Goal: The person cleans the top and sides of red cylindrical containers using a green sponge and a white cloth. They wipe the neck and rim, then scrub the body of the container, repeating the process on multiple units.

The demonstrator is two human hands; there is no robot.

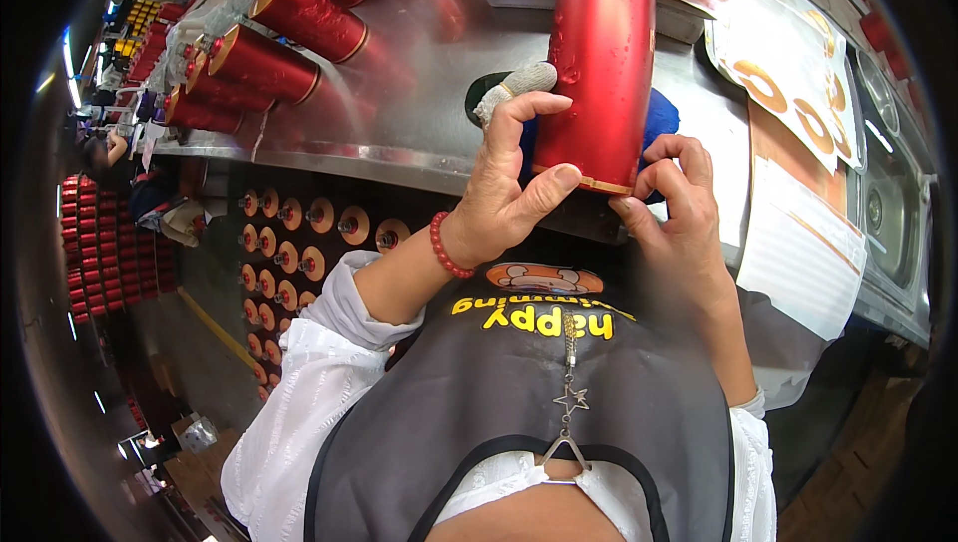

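Observation:
A red metallic bottle [604,68] with a gold rim lies in front of me, its neck pointing away and its surface dotted with droplets. On its left side my left hand [514,168] is closed on it, thumb near the base and a finger along the wall. A grey fabric cover [519,88] wraps the fingers beyond. My right hand [681,208] pinches at the right end of the gold base rim, fingers curled; whether it grips anything thin there is hidden. Under the bottle shows a blue soft piece [660,118].
Several red bottles [309,13] stand on the metal table [419,73] at the left. White sheets with gold ring-shaped labels [763,88] lie at the right, beside a metal sink [883,203]. Below the table's edge are rows of bottles with gold tops [319,213].

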